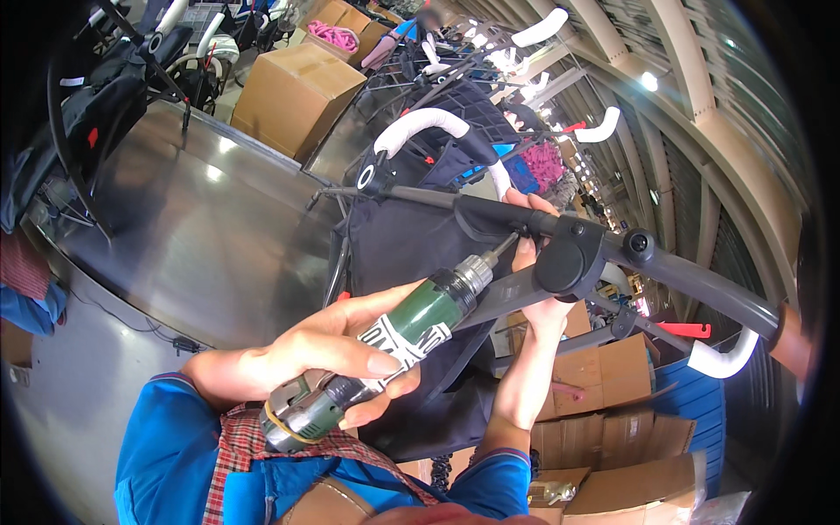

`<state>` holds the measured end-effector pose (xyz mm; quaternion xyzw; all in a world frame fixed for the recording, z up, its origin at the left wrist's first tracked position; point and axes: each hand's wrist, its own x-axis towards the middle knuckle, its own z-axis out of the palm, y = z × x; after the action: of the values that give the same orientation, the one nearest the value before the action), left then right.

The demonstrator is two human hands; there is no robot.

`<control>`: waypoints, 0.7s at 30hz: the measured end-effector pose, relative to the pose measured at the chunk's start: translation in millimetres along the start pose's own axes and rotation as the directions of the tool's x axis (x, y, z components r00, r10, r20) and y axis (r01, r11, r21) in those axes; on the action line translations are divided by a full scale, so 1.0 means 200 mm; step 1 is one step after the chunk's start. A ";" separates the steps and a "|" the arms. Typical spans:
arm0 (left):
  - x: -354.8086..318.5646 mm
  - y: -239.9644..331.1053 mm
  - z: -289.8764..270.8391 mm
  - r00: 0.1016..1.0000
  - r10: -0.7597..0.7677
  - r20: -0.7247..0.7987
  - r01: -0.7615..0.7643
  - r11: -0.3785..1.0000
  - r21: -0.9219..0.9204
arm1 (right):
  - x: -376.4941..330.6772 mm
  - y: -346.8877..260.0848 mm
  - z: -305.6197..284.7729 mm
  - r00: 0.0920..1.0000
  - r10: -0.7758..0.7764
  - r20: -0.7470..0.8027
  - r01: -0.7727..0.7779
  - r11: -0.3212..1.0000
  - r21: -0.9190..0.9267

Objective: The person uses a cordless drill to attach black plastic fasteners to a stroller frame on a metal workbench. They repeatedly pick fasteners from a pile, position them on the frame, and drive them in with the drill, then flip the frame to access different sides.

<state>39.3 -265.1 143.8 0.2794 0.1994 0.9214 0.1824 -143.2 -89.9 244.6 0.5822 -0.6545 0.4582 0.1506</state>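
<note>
Workshop under ribbed metal roofing, crowded with frames and cartons. At far left, a shiny metal worktop, with a cardboard box near its far edge. Next, the left hand, wrapped closely around a green powered screwdriver, slanted up and to the right. Below the bar, black fabric: a possible snag if too near the spinning bit. Tip of the bit right by the underside of a dark tube frame, raised diagonally before the chest; seating in a screw impossible to tell. With a skewed angle, perhaps a slip and a damaged head or scratched finish. Just beside, the right hand, curled around the tube, thumb dangerously near the bit; in case of a slip, likely a jab. Farther right, a round hub: with weak support, possible swivelling under torque and lost alignment.
</note>
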 end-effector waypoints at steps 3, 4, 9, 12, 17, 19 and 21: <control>0.02 -0.04 -0.05 0.999 0.023 0.029 -0.021 0.997 -0.077 | 0.01 -0.02 0.00 1.000 -0.006 0.007 0.006 1.000 -0.014; 0.02 -0.06 -0.07 0.998 0.018 0.064 -0.009 0.990 -0.142 | 0.01 -0.01 0.00 1.000 0.009 0.002 -0.009 1.000 0.005; 0.00 -0.06 -0.18 0.998 0.062 0.022 -0.063 0.997 0.040 | 0.00 -0.08 0.02 0.997 0.074 -0.002 -0.074 0.997 0.037; -0.14 -0.09 -0.31 0.988 0.029 -0.149 -0.027 0.999 0.016 | -0.14 -0.03 -0.19 0.997 0.044 0.067 -0.021 0.952 -0.304; -0.44 -0.37 -0.58 0.611 0.117 -0.783 -0.097 0.993 0.073 | -0.51 0.06 -0.47 0.978 0.199 -0.056 -0.207 0.940 -0.271; -0.57 -0.55 -0.78 0.488 -0.035 -0.872 -0.128 0.985 -0.112 | -0.70 0.07 -0.65 0.972 0.210 -0.102 -0.233 0.902 -0.363; -0.66 -0.77 -0.87 0.373 -0.173 -0.912 -0.063 0.976 -0.211 | -0.92 0.10 -0.81 0.924 0.319 -0.210 -0.371 0.880 -0.295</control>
<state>74.5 -238.0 -119.5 -0.3111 0.1779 0.9283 0.0986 -163.9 149.1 187.7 0.3850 -0.8014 0.4057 0.2118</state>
